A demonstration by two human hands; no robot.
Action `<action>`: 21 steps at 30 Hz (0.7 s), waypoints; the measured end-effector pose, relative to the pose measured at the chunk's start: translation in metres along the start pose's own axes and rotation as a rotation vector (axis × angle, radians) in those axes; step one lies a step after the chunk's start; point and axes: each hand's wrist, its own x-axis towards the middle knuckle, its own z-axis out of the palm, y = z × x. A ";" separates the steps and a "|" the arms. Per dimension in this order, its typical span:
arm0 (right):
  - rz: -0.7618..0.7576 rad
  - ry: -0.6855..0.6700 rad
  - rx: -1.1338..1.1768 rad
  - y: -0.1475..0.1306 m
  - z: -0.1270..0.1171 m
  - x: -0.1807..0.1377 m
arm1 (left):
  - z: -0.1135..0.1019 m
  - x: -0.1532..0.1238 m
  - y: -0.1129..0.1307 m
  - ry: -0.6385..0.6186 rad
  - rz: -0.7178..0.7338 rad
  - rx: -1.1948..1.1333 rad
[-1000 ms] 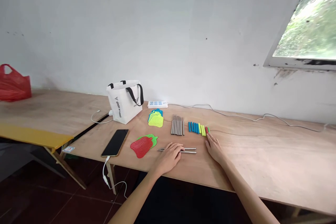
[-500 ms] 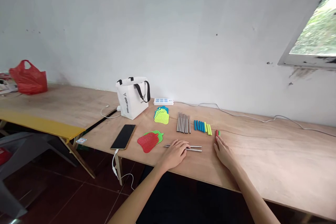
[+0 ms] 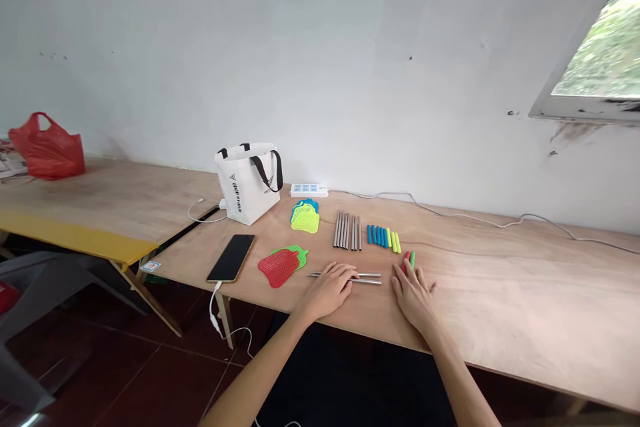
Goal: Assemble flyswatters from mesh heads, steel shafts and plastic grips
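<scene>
My left hand (image 3: 327, 291) lies palm down across two thin metal tubes (image 3: 367, 278), its fingers resting over them and hiding their middles. Flat on the table, with fingers spread, is my right hand (image 3: 414, 293); its fingertips touch a red handle tube (image 3: 406, 260) and partly cover it. Beside that lies a green handle tube (image 3: 413, 259). Left of my left hand, a red fly swatter head (image 3: 277, 268) overlaps a green one (image 3: 302, 255). Further back are a row of several metal tubes (image 3: 345, 230), several blue handle tubes (image 3: 379, 235) and several yellow ones (image 3: 393, 240).
Yellow and blue swatter heads (image 3: 305, 218) lie before a power strip (image 3: 309, 191). A white bag (image 3: 249, 187) stands left of them, behind a phone (image 3: 231, 258) with a cable. A cord (image 3: 450, 215) runs along the wall. Another table (image 3: 125, 193) holds a red bag (image 3: 47, 150).
My right hand has shifted left and spread its fingers over the red and green handle tubes, which now lie slanted. My left hand stays on the metal tubes. The view has moved slightly.
</scene>
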 end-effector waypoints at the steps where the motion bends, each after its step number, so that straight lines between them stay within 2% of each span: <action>1: -0.003 0.002 -0.006 -0.001 0.000 0.000 | -0.001 0.000 0.000 -0.001 -0.001 0.004; 7: -0.073 0.096 0.095 -0.001 -0.011 -0.005 | -0.002 0.000 0.002 -0.006 -0.005 0.003; 13: -0.090 0.115 0.196 -0.010 -0.032 -0.010 | -0.003 0.000 0.003 -0.016 -0.015 -0.005; 21: -0.241 0.068 0.255 -0.004 -0.020 -0.004 | -0.004 0.000 0.003 -0.005 0.000 -0.005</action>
